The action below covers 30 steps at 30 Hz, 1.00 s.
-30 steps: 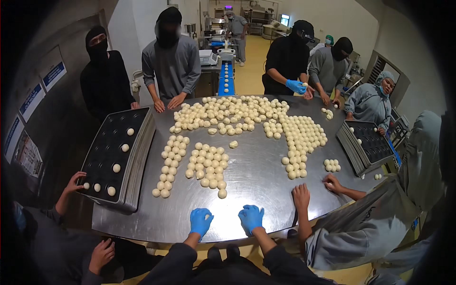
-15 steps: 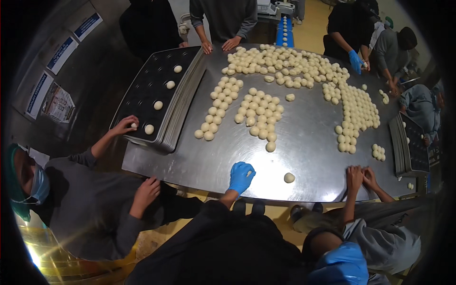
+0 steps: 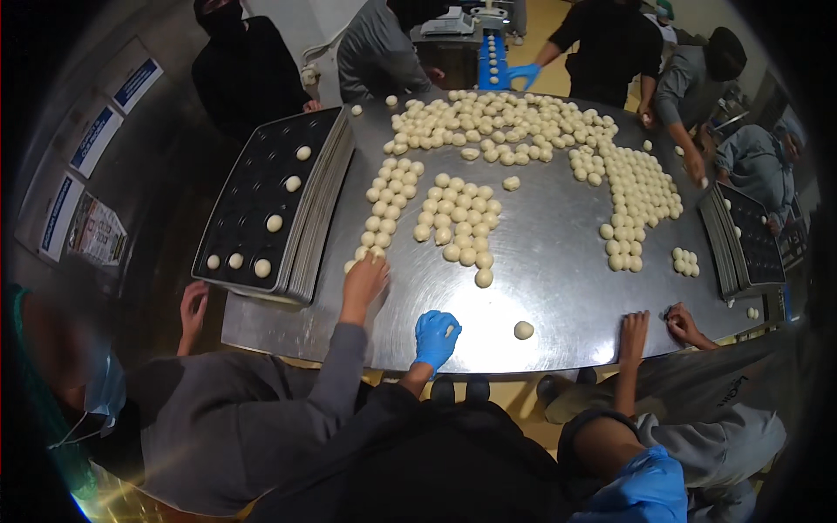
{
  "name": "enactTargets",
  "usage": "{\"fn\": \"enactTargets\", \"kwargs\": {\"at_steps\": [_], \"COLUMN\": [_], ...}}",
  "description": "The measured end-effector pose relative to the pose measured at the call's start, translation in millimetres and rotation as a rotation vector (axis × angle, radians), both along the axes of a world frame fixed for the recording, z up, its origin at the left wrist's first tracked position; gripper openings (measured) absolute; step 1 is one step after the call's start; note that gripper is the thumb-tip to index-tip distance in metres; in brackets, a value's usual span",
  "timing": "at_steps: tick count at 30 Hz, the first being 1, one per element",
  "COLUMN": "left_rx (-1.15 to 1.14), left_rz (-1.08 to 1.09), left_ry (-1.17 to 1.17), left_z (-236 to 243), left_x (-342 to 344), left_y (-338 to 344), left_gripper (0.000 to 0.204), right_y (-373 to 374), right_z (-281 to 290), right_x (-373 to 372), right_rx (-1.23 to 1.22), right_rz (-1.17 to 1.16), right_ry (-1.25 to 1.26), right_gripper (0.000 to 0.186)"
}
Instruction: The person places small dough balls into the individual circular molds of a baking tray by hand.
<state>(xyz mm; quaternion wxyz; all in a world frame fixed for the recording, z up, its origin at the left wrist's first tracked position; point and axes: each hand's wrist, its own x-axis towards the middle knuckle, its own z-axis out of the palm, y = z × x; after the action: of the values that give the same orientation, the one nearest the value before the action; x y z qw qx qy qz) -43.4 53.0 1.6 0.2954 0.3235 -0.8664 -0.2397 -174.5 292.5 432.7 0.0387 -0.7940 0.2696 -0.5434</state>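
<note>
My left hand (image 3: 438,338), in a blue glove, rests near the front edge of the steel table (image 3: 558,305). Its fingers are curled round a dough ball (image 3: 450,331), of which only a small pale bit shows. To its right a single dough ball (image 3: 523,330) lies on the metal. My right hand (image 3: 641,488), also blue-gloved, is low at the right, off the table; its fingers cannot be made out. Beyond my left hand sits a cluster of round dough balls (image 3: 458,209).
At left stands a stack of black trays (image 3: 261,183) with several dough balls on top. A co-worker's hand (image 3: 366,277) touches dough balls close to my left hand. Co-worker's hands (image 3: 635,336) rest at right. A larger dough heap (image 3: 514,122) lies at the back, near a blue conveyor (image 3: 492,65).
The co-worker at left has swung an arm from the trays to the dough balls; more balls sit on the top tray. A gloved co-worker now reaches toward the conveyor. My left hand stays curled.
</note>
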Motion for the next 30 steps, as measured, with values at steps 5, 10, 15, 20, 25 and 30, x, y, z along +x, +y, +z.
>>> {"fn": "enactTargets", "kwargs": {"at_steps": [5, 10, 15, 20, 25, 30], "left_rx": [0.008, 0.05, 0.053, -0.002, 0.007, 0.01], "left_rz": [0.0, 0.041, 0.05, 0.044, 0.049, 0.063], "left_ry": [-0.004, 0.005, -0.023, 0.009, 0.003, 0.012], "left_z": [-0.6, -1.1, 3.3, 5.2, 4.0, 1.9], "left_x": [-6.4, -1.0, -3.6, -5.5, -7.1, -5.6], "left_y": [-2.2, 0.4, 1.0, 0.9, 1.4, 2.5], "left_gripper": [0.012, 0.012, 0.011, 0.011, 0.011, 0.011], "right_y": [3.0, 2.6, 4.3, 6.2, 11.4, 12.3], "right_z": [20.8, 18.3, 18.0, 19.4, 21.8, 26.7], "right_x": [-23.3, -14.8, -17.3, -15.4, -10.9, -7.0], "right_rx": [0.023, -0.077, -0.112, -0.118, -0.117, -0.103], "right_rz": [0.139, -0.07, 0.007, 0.065, 0.089, 0.094], "right_ry": [0.209, 0.122, 0.104, 0.106, 0.112, 0.124], "right_gripper": [0.026, 0.025, 0.02, 0.015, 0.01, 0.006]}}
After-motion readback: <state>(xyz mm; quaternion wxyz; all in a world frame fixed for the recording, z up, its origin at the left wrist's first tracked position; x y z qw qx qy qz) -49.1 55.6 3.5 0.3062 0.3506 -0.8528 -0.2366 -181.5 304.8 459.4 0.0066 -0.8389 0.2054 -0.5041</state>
